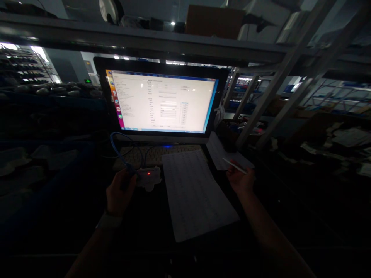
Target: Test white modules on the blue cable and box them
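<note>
My left hand (119, 191) is closed around the plug end of a blue cable (113, 141), at the left side of a small pale device (149, 181). A red light glows on that device. The cable loops up and back toward the keyboard (155, 155). In my right hand (241, 180) a thin white pen (234, 166) is gripped, its tip pointing up and left. A long printed sheet (195, 197) lies between my hands, its top edge over the keyboard. Dim light hides the finer detail of my fingers.
A lit monitor (162, 104) showing a software window stands behind the keyboard. More paper (224, 152) lies at its right foot. Overhead runs a metal shelf (145, 44) bearing a cardboard box (214, 21). Slanted metal posts (269, 98) rise at the right. Dark bins (52, 162) sit at the left.
</note>
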Available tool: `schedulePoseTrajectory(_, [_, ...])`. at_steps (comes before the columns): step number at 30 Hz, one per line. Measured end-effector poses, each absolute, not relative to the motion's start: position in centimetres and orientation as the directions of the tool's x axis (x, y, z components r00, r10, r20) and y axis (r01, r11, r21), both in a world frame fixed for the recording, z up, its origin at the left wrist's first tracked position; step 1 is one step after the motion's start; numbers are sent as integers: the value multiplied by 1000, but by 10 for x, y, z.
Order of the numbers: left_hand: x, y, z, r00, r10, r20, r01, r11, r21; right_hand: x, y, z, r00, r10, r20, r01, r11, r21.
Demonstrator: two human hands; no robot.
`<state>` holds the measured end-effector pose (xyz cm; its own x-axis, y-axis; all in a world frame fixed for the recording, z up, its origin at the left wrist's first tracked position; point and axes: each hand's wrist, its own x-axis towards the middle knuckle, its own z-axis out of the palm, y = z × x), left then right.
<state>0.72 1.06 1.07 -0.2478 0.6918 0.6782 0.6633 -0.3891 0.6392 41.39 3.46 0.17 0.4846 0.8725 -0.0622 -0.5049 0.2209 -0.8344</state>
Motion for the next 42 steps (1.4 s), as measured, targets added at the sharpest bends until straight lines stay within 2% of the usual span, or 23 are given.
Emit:
schedulePoseTrajectory(5, [8,10,13,-235,675,699,683,-397,613,407,32,9,505,847,-165,-586,196,-786])
schedulePoseTrajectory(14, [9,10,15,-237,698,676,674,-383,631,415,34,1,466,882,-76,-518,202,-831])
schedulePoseTrajectory(22, [8,11,10,-255,719,646,637,-378,672,411,33,5,484,868,-111,-540,196,-819])
schedulePoseTrajectory(32, [9,10,13,-248,709,660,644,-388,659,406,31,11,498,848,-184,-594,179,-785])
schedulePoseTrajectory(38, [10,10,15,-240,704,668,639,-403,655,407,32,11,479,866,-141,-572,186,-799])
schedulePoseTrajectory(42, [9,11,14,-241,701,672,649,-399,648,404,30,15,488,851,-193,-614,177,-769])
